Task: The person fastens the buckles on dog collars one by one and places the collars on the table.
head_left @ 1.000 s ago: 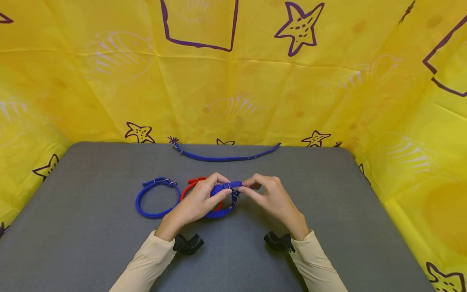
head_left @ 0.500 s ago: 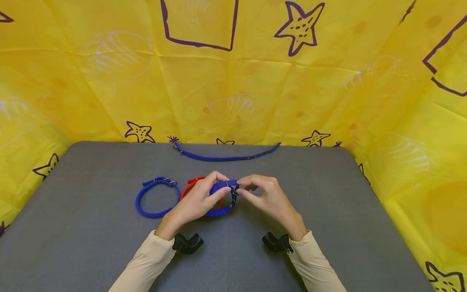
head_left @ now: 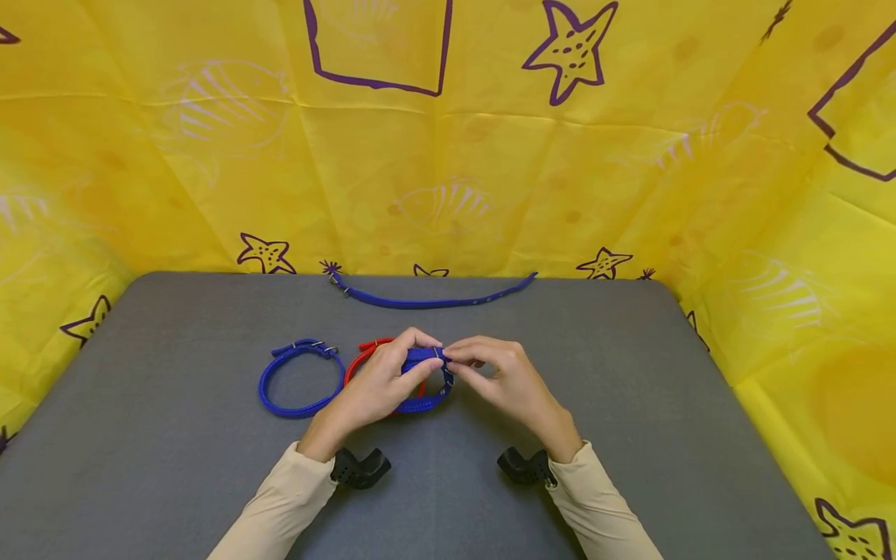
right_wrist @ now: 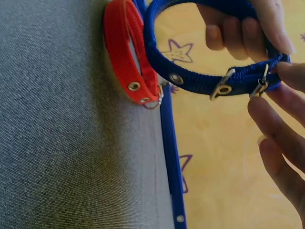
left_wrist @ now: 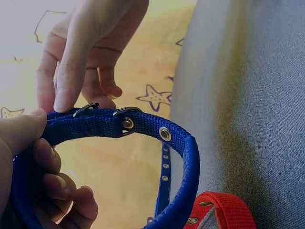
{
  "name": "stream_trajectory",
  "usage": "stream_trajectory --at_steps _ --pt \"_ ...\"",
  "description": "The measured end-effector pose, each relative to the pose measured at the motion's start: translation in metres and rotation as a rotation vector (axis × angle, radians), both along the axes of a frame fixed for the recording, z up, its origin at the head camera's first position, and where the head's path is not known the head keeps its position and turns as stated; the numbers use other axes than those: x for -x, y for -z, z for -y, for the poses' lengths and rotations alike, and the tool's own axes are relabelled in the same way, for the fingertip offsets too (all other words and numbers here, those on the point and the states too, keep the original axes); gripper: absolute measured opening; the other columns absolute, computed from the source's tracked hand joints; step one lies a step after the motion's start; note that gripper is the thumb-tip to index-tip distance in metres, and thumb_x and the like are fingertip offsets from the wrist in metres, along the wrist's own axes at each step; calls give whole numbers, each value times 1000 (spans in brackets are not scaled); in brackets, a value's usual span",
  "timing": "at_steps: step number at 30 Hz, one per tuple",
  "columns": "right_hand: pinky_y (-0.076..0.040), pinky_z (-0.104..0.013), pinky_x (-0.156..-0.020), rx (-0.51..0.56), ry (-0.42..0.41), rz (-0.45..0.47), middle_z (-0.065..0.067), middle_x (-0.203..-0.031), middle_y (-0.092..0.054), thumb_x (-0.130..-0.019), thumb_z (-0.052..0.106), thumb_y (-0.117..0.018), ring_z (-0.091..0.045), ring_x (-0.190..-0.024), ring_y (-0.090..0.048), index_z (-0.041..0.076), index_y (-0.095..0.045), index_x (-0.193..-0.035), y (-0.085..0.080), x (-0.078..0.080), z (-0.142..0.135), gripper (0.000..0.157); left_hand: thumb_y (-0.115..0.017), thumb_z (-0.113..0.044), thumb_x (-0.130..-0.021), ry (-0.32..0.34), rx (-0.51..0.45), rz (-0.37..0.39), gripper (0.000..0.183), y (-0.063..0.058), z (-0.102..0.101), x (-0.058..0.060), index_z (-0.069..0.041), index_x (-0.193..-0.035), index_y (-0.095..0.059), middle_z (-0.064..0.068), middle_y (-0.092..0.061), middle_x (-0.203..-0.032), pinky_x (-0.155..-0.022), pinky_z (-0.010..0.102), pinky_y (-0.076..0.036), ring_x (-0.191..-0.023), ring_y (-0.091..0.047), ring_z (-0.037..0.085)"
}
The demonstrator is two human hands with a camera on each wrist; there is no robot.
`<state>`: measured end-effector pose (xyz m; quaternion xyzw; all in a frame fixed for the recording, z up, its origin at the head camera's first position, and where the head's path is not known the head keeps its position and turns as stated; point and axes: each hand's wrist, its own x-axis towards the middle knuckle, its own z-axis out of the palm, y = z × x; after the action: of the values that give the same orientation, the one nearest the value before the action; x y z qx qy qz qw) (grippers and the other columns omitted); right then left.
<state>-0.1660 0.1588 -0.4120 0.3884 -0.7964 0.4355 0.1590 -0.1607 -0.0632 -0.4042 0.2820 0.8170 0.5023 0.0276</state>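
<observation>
A blue dog collar [head_left: 423, 405], buckled into a loop, is held up between both hands over the middle of the table. My left hand [head_left: 378, 383] grips its band, thumb on one side and fingers curled inside the loop, as the left wrist view shows. With thumb and fingertips, my right hand [head_left: 505, 377] pinches the overlapped strap by the metal keeper [right_wrist: 259, 89]. Beside it, the buckle [right_wrist: 222, 88] has the strap threaded through, with its prong near an eyelet. The strap's tip is mostly hidden by fingers.
A red collar [head_left: 358, 364] lies looped behind my left hand, partly covered. To its left rests another looped blue collar [head_left: 265, 391]. A third blue collar [head_left: 420, 304] stretches unbuckled along the back of the grey table [head_left: 630, 435], before a yellow cloth backdrop [head_left: 490, 171].
My right hand has moved left toward my left hand, and the strap end between them has drawn in closer to the keeper. The left hand stays nearly in place.
</observation>
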Motion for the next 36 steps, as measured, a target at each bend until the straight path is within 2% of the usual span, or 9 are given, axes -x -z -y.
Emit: stream_trajectory --at_steps 4,7,11,14,18,23,26,30,36 --pt "-57 -27 -71 -41 58 16 -5 -96 -76 -88 6 -75 -11 -81 -70 7 -74 -100 -1 -1 1 12 -61 -19 -99 -12 -33 3 22 0 0 0 -10 -119 -58 3 -71 -110 -78 24 -51 -88 -64 15" --pt "-58 -32 -72 -75 86 42 -5 -95 -76 -86 10 -77 -12 -80 -71 7 -70 -101 -1 -2 1 17 -61 -18 -99 -40 -68 8 22 0 0 0 -10 -120 -58 6 -69 -112 -74 24 -51 -84 -63 18" --pt "-59 -35 -71 -112 64 69 -9 -98 -74 -85 11 -78 -16 -79 -73 4 -61 -109 1 -3 2 30 -59 -20 -100 -74 -112 38 23 -3 1 -1 -10 -121 -57 8 -67 -117 -75 24 -50 -90 -64 23" --pt "-59 -32 -70 -110 48 69 -11 -99 -74 -87 9 -76 -17 -78 -74 4 -56 -114 2 -3 2 35 -59 -20 -101 -80 -122 46 23 -3 2 0 -10 -121 -58 8 -67 -119 -79 24 -51 -97 -66 20" --pt "-59 -28 -70 -90 70 35 -10 -100 -75 -88 8 -75 -16 -76 -74 7 -59 -118 0 -3 1 33 -59 -20 -100 -96 -111 12 22 -2 3 2 -10 -120 -60 6 -70 -109 -76 25 -51 -91 -65 14" --pt "-58 -27 -71 -94 76 23 -7 -107 -75 -90 8 -72 -12 -76 -72 9 -66 -119 -2 -3 -1 30 -59 -19 -101 -89 -104 6 21 -3 4 2 -11 -120 -60 3 -71 -101 -72 24 -49 -85 -64 23" --pt "-57 -28 -70 -111 84 12 -6 -109 -74 -91 9 -71 -11 -76 -70 9 -68 -120 -2 -2 -3 28 -58 -20 -101 -84 -93 7 21 -2 5 2 -10 -120 -60 3 -70 -98 -69 25 -47 -80 -61 20" --pt "-54 -25 -66 -132 115 -16 -3 -105 -73 -92 10 -70 -8 -73 -66 11 -69 -119 -3 -2 -4 27 -58 -21 -101 -91 -69 10 22 -1 4 2 -11 -120 -60 4 -68 -93 -65 26 -44 -74 -55 13" --pt "-49 -23 -58 -142 171 -47 0 -98 -73 -91 13 -72 -5 -64 -58 12 -70 -117 -2 0 -6 26 -59 -23 -101 -101 -29 21 26 1 4 3 -14 -125 -59 1 -68 -93 -71 26 -48 -78 -61 16"
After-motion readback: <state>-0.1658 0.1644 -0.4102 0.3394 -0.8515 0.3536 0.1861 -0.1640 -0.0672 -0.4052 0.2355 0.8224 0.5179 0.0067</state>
